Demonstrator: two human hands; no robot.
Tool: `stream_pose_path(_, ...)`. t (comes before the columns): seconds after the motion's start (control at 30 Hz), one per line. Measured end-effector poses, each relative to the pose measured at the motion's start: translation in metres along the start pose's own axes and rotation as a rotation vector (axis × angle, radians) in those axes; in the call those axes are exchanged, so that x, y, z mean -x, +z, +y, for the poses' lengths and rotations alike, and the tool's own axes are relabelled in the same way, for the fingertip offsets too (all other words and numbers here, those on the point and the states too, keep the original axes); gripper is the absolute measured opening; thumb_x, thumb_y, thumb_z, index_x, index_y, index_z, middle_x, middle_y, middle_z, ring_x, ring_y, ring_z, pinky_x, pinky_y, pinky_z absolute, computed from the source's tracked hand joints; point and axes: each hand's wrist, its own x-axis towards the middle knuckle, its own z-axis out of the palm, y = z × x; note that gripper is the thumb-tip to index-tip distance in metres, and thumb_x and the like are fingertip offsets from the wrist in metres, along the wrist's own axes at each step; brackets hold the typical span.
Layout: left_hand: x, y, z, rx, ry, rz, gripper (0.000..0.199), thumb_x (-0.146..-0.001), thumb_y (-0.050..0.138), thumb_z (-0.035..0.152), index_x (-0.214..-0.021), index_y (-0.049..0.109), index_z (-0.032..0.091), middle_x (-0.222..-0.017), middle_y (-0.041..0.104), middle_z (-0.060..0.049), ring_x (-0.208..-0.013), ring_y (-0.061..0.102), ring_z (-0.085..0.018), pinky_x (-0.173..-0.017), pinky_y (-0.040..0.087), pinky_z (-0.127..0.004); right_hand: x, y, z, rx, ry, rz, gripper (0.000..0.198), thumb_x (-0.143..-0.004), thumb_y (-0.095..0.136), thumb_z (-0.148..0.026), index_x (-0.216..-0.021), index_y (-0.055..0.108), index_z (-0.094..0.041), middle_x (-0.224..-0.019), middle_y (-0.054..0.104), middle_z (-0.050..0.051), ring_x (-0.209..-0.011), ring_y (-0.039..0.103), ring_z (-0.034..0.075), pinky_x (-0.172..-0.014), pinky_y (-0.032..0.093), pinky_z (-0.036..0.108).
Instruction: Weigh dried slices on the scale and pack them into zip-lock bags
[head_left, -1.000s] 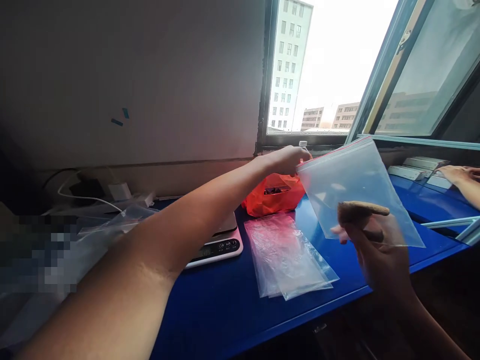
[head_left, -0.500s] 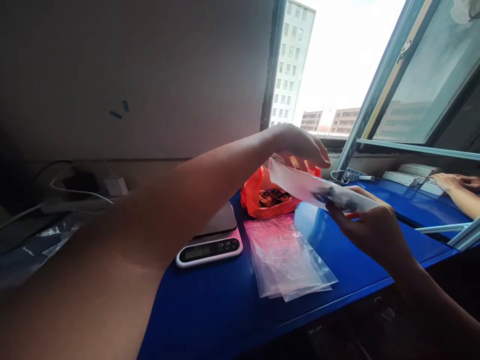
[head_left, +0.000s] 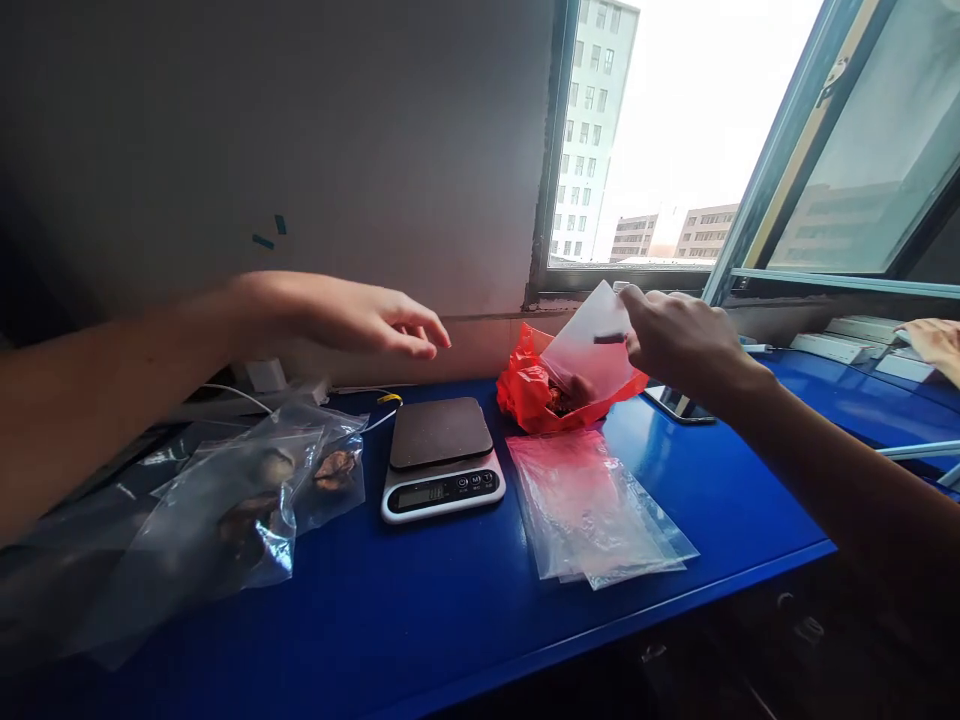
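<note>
Zip bag [head_left: 589, 345] pinched in right hand [head_left: 675, 335] over nut-filled red bag [head_left: 532, 395]; left hand [head_left: 360, 318] open.

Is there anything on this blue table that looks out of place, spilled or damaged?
Nothing stands out. The scale sits flat on the blue table, the empty clear bags lie in a loose stack, and the filled bags lie in a loose heap at the left. The right hand holds a clear bag over the red bag; nothing has spilled.

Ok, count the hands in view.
3: left hand open in the air above the scale, right hand holding a clear bag, another person's hand at the right edge.
</note>
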Motion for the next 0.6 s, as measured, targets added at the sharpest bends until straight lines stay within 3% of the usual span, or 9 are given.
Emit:
stream_pose_path(0.13, 0.030, 0.012, -0.046, 0.127, -0.122, -0.061, 0.037, -0.084, 0.072, 0.034, -0.120, 0.070, 0.025, -0.120, 0.072, -0.004, -0.106, 0.067, -0.021, -0.078, 0.053, -0.017, -0.011, -0.008, -0.001, 0.026, 0.047, -0.020, 0.054, -0.081, 0.052, -0.013, -0.134, 0.050, -0.011, -0.099, 0.068, 0.021, -0.086, 0.064, 0.034, -0.061, 0.041, 0.036)
stream_pose_path(0.27, 0.049, 0.022, -0.071, 0.136, -0.112, -0.009, 0.043, -0.084, 0.069, 0.046, -0.123, 0.068, 0.027, -0.123, 0.070, -0.003, -0.108, 0.066, -0.023, -0.080, 0.053, -0.019, -0.027, -0.016, -0.007, 0.013, 0.076, -0.058, 0.050, -0.086, 0.054, -0.030, -0.134, 0.053, -0.014, -0.100, 0.070, 0.019, -0.086, 0.065, 0.034, -0.062, 0.044, 0.038)
stream_pose_path(0.37, 0.062, 0.037, -0.073, 0.117, -0.058, 0.012, 0.045, -0.086, 0.063, 0.053, -0.125, 0.067, 0.030, -0.122, 0.071, -0.001, -0.108, 0.067, -0.025, -0.083, 0.054, -0.022, -0.035, -0.024, -0.010, -0.036, 0.153, -0.068, 0.039, -0.087, 0.052, -0.039, -0.118, 0.065, -0.019, -0.097, 0.071, 0.016, -0.082, 0.065, 0.030, -0.060, 0.044, 0.035)
stream_pose_path(0.53, 0.082, 0.064, -0.057, 0.136, 0.012, 0.013, 0.044, -0.086, 0.058, 0.057, -0.125, 0.066, 0.037, -0.120, 0.072, 0.001, -0.105, 0.068, -0.024, -0.081, 0.055, -0.024, -0.030, -0.025, -0.004, -0.028, 0.307, 0.084, 0.029, -0.083, 0.053, -0.028, -0.106, 0.069, -0.021, -0.093, 0.071, 0.014, -0.082, 0.064, 0.028, -0.060, 0.039, 0.034)
stream_pose_path(0.6, 0.088, 0.072, -0.051, 0.158, 0.036, 0.005, 0.043, -0.086, 0.059, 0.057, -0.124, 0.067, 0.038, -0.120, 0.072, 0.000, -0.105, 0.068, -0.024, -0.081, 0.056, -0.024, -0.027, -0.023, 0.000, -0.069, 0.303, 0.143, 0.025, -0.082, 0.054, -0.024, -0.102, 0.069, -0.019, -0.087, 0.071, 0.012, -0.077, 0.061, 0.025, -0.061, 0.038, 0.033)
